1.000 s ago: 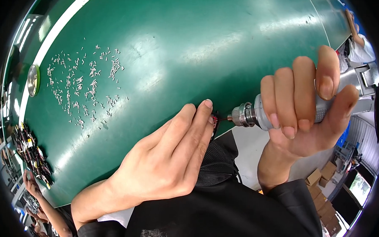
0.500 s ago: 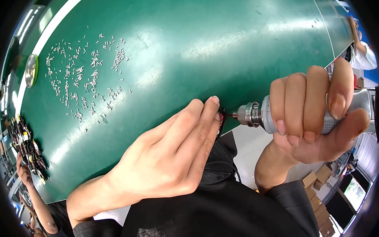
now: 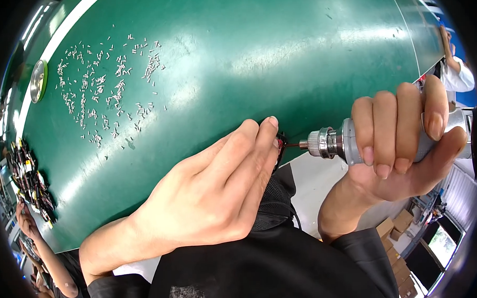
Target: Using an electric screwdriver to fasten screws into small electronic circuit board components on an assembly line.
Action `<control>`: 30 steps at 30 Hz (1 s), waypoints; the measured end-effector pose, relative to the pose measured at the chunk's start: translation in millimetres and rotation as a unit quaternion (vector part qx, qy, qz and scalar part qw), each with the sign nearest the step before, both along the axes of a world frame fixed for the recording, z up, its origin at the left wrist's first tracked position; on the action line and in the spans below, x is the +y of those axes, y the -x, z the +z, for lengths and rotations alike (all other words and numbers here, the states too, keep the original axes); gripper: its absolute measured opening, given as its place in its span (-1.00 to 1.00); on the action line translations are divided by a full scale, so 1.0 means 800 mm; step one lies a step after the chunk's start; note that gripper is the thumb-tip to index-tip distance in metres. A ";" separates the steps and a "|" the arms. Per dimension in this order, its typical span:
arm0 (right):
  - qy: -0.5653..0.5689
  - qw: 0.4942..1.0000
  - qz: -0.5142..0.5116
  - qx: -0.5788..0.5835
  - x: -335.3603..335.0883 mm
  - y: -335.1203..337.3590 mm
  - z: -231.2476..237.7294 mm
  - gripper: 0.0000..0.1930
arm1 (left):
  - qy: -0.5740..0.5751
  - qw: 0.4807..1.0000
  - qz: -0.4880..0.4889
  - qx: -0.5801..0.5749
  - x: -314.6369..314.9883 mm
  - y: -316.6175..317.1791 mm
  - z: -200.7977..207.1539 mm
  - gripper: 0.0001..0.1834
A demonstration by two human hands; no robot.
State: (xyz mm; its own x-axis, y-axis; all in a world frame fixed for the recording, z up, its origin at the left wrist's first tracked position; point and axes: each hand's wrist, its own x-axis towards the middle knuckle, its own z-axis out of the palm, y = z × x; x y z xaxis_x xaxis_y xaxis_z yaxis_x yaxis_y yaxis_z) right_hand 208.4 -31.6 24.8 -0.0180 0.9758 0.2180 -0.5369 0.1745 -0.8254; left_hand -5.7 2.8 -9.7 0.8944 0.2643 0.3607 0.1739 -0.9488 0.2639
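Observation:
An electric screwdriver (image 3: 347, 141), grey with a knurled metal collar, lies sideways in my right hand (image 3: 401, 138), whose fingers wrap round its body. Its thin bit points left and its tip meets, or nearly meets, a small dark part with a bit of red (image 3: 281, 144). That part is pinched under the fingertips of my left hand (image 3: 213, 189) at the near edge of the green table (image 3: 215, 92). The left fingers lie together and hide most of the part, so its kind does not show.
Many small screws (image 3: 97, 85) are scattered on the table's left half. A round green-rimmed dish (image 3: 38, 81) stands at the far left. Below it lies a pile of dark wired parts (image 3: 32, 180), with another person's hand (image 3: 25, 219) beside it. Cardboard boxes (image 3: 401, 222) stand at lower right.
My right hand and the screwdriver have shifted slightly right, and more of the thin bit shows. My left hand stays almost in place on the part.

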 end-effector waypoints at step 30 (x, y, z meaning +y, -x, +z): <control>0.017 0.941 -0.142 0.306 -0.029 0.027 -0.028 -0.77 | 0.076 0.988 0.031 -0.129 -0.008 -0.006 -0.023 -0.50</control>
State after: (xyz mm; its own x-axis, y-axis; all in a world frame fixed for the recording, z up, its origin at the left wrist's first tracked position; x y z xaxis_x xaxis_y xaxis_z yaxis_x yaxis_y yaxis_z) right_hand 186.8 -54.5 2.4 0.3637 0.9289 0.0706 -0.8494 0.3618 -0.3843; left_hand -0.9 -3.5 -28.0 0.7579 0.3845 0.5270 0.1389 -0.8844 0.4456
